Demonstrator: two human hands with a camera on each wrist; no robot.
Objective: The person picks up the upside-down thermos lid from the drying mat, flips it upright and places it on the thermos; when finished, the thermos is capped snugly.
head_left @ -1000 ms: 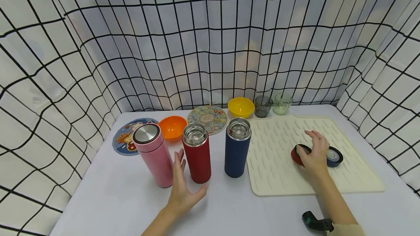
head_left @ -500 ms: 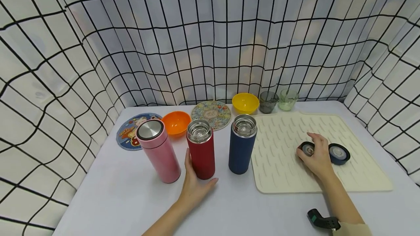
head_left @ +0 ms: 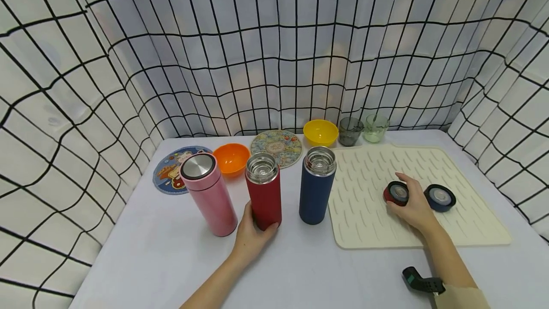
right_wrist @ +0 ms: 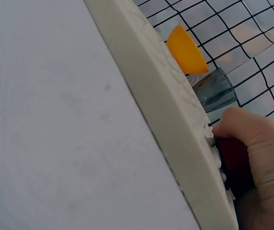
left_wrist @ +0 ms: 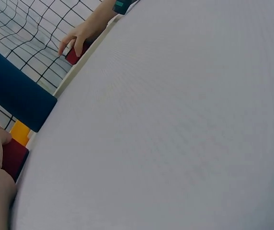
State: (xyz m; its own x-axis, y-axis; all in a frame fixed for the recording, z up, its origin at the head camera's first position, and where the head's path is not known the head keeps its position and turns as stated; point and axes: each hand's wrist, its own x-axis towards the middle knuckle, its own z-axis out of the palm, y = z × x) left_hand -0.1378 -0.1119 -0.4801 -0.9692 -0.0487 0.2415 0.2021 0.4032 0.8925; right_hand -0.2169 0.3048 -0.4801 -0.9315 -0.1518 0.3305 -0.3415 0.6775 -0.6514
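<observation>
My left hand grips the lower part of a red thermos bottle, which stands lidless on the table; the thumb lies across its front in the left wrist view. Over on the cream mat, my right hand holds a red lid by its side, inner face up. Just right of that hand lies a dark blue lid, also inner face up. An uncapped blue thermos bottle stands right of the red one. To the left is a pink thermos bottle with its lid on.
The cream ridged mat covers the table's right side. Behind the bottles are an orange bowl, a yellow bowl, a grey glass, a greenish glass and two round mats. Black netting encloses the back and sides.
My left hand has come in from between the pink and red bottles and closed round the red one. My right fingers have settled on the red lid. The head view has shifted slightly.
</observation>
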